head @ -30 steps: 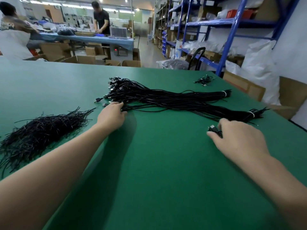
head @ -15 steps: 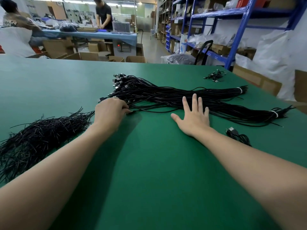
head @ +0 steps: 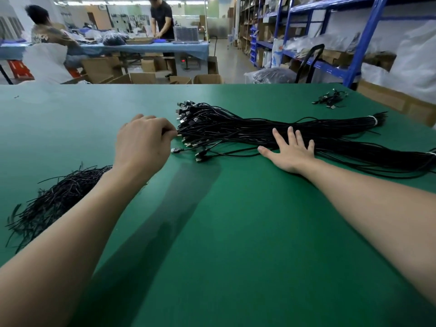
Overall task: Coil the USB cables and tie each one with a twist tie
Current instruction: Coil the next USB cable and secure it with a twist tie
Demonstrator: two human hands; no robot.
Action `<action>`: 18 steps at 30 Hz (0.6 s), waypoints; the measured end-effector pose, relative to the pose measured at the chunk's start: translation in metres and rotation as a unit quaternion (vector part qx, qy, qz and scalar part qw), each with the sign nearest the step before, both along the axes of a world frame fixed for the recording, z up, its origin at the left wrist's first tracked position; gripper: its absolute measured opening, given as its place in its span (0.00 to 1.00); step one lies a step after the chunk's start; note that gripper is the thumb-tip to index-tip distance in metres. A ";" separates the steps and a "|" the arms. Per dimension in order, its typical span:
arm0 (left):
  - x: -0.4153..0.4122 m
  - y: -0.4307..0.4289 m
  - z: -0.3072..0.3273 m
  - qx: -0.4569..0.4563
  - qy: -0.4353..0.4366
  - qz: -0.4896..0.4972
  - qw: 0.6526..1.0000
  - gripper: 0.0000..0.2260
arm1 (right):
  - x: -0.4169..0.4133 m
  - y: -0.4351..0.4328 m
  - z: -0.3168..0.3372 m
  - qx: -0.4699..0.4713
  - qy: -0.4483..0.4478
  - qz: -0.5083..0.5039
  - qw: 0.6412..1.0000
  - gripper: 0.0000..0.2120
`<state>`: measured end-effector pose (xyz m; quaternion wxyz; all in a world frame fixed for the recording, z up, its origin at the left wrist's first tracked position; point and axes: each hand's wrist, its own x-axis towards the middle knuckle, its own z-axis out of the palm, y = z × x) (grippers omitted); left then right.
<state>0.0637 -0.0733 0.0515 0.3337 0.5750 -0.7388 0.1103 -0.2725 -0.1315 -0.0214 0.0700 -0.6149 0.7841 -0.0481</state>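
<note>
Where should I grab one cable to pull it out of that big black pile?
Pinch a plug at the left end of the USB cable bundle, coming from the left. The plugs fan out loose there, while a white tie binds the far end. The right hand lying flat on the bundle should hold the rest down.

Nothing can be read with certainty. Far beyond the spot where the left hand (head: 144,142) pinches at the plug ends of the USB cables (head: 236,131), a small red display (head: 182,60) glows under the blue-covered table (head: 146,47), its digits too small to make out. Up and to the left of that grip, the white marks on a seated person's shirt (head: 43,38), and far to its right the blue print on a white bag (head: 276,53), are too blurred to read.
</note>
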 end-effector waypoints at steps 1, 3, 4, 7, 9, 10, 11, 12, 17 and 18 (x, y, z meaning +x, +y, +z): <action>0.006 0.004 0.006 -0.007 0.000 0.015 1.000 0.08 | -0.001 -0.001 0.000 -0.001 -0.003 0.000 1.000 0.46; 0.028 0.010 0.021 -0.035 0.015 0.064 0.997 0.08 | -0.002 -0.003 0.000 -0.002 -0.006 0.000 1.000 0.46; 0.039 0.014 0.030 -0.045 0.037 0.086 0.995 0.08 | -0.002 -0.004 0.000 -0.002 -0.006 -0.001 1.000 0.46; 0.060 0.028 0.050 -0.036 0.170 0.095 0.980 0.09 | -0.002 -0.003 0.001 0.005 -0.021 -0.001 1.000 0.46; 0.052 0.040 0.056 -0.020 0.267 0.057 0.962 0.08 | 0.002 0.002 0.003 -0.009 -0.018 -0.015 1.000 0.45; 0.044 0.047 0.056 0.000 0.310 0.034 0.950 0.07 | 0.007 0.007 0.006 -0.038 -0.002 -0.023 0.999 0.44; 0.033 0.054 0.053 0.033 0.348 0.008 0.937 0.06 | 0.013 0.014 0.009 -0.089 0.019 -0.023 0.996 0.40; 0.022 0.061 0.048 0.077 0.381 -0.019 0.921 0.07 | 0.021 0.025 0.012 -0.158 0.042 -0.006 0.986 0.34; -0.029 0.096 0.009 0.256 0.445 -0.136 0.847 0.04 | 0.095 0.098 0.029 -0.203 -0.345 0.008 0.917 0.27; -0.039 0.105 0.004 0.271 0.448 -0.157 0.838 0.04 | 0.108 0.111 0.035 -0.121 -0.480 -0.005 0.869 0.32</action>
